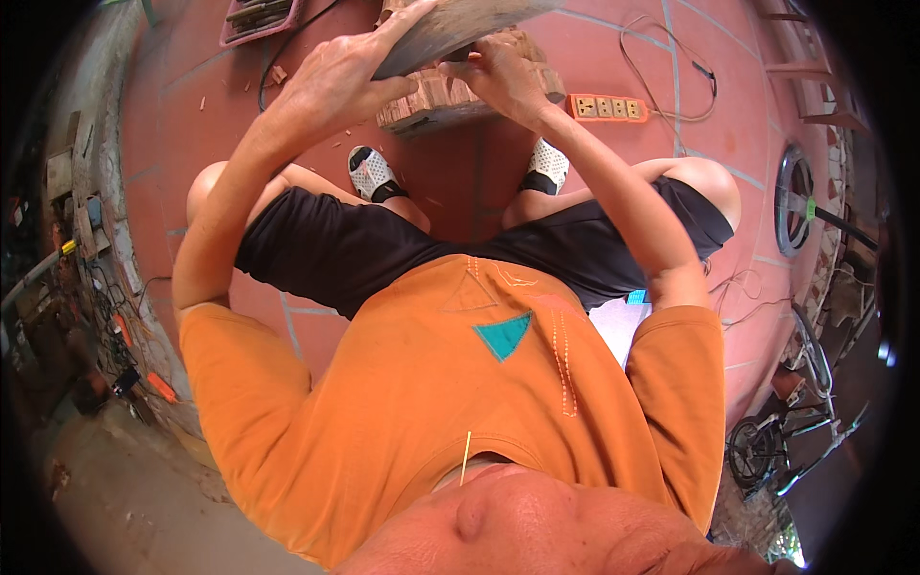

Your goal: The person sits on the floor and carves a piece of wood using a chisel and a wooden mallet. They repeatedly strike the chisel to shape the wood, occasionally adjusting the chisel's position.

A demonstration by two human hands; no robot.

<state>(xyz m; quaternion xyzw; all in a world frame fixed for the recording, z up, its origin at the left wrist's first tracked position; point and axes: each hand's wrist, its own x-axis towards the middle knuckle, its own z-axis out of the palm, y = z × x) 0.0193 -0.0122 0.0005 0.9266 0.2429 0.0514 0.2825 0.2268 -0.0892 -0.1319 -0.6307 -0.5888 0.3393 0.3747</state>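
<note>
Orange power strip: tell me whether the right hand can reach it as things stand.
Probably yes: the orange power strip lies uncovered to the right of the right hand, beside the wooden block, though that hand seems busy at the grey slab.

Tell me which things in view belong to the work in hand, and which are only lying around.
In the work:
grey slab, left hand on it, right hand at its edge
wooden block beneath

Apparently lying around:
orange power strip
pink basket

grey-brown slab (465, 31), tilted above a rough wooden block (433, 107)
</note>
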